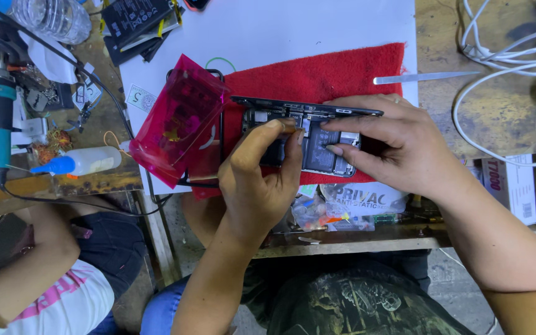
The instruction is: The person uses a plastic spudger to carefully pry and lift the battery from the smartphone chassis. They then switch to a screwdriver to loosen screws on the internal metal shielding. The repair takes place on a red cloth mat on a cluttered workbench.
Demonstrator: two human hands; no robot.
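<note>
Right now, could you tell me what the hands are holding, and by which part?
Both hands, left hand and right hand, grip the opened phone at its middle, fingertips pressing inside.

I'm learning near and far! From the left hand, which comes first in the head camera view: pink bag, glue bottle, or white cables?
From the left hand:
1. Pink bag, just left of it on the red cloth.
2. Glue bottle, farther left at the bench edge.
3. White cables, far off at the top right corner.
</note>
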